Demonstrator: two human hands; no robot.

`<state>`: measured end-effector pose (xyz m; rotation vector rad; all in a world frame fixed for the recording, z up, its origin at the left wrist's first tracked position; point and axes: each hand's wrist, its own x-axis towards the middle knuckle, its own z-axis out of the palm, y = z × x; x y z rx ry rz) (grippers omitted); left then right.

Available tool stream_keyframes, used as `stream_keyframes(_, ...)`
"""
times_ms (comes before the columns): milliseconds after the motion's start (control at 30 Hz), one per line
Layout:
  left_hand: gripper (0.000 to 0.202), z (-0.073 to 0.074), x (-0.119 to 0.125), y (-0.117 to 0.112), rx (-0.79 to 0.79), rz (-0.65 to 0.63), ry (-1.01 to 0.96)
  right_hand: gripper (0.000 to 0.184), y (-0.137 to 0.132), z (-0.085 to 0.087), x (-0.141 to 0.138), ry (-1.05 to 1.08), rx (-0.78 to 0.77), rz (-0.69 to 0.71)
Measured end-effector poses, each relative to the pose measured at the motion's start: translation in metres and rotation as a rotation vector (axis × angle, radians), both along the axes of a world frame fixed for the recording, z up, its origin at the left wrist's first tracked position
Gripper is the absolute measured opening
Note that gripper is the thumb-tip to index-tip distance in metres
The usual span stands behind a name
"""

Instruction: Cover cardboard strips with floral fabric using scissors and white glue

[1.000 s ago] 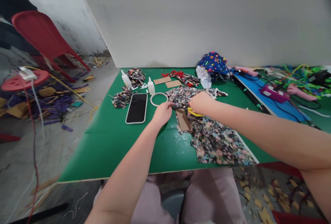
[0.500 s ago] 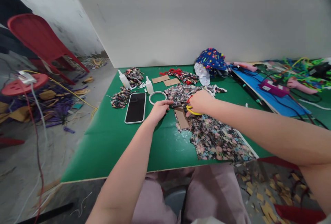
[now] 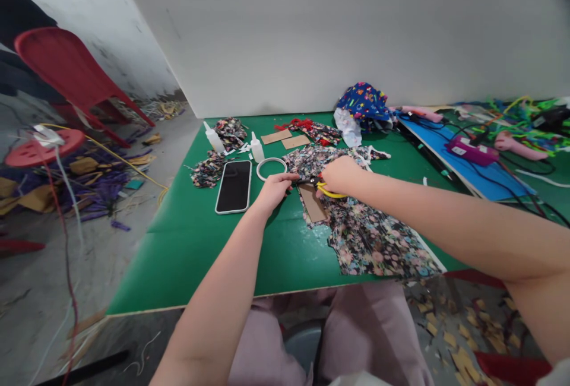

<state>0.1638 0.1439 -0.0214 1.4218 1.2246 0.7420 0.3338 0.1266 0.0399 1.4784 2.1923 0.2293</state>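
Note:
A dark floral cloth (image 3: 365, 231) lies spread on the green table (image 3: 200, 255), with a brown cardboard rectangle (image 3: 312, 203) on it. My right hand (image 3: 341, 175) is closed round yellow-handled scissors (image 3: 321, 187), whose blades point left at the cloth's edge. My left hand (image 3: 274, 189) pinches that same edge of the floral cloth, just left of the blades. A white ring (image 3: 272, 168) lies right behind my left hand.
A black phone (image 3: 234, 185), two white glue bottles (image 3: 257, 148), cloth scraps (image 3: 209, 168) and cardboard pieces (image 3: 285, 138) lie behind. A blue patterned cloth heap (image 3: 366, 103), glue guns (image 3: 472, 152) and cables fill the right. A red chair (image 3: 66, 71) and red stool (image 3: 40, 148) stand at the left.
My hands have stayed at the cloth's edge; the right hand with the scissors has shifted slightly left. The view has tilted a little.

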Motion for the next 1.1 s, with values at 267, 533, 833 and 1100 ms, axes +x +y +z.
stream_keyframes(267,0.037,-0.002,0.0,0.001,-0.008,0.016,0.0,0.04,-0.002,0.001,-0.001,0.014,-0.022,-0.003)
stream_keyframes(533,0.038,-0.001,-0.001,0.002,-0.021,0.058,-0.051,0.045,-0.005,0.003,-0.003,-0.004,-0.054,-0.036)
stream_keyframes(833,0.04,0.004,-0.003,-0.001,0.084,0.106,-0.092,0.062,-0.032,0.004,0.036,0.182,0.078,-0.157)
stream_keyframes(1100,0.042,0.01,0.002,-0.018,0.389,0.002,-0.026,0.027,-0.1,-0.026,0.085,0.598,0.132,-0.342)
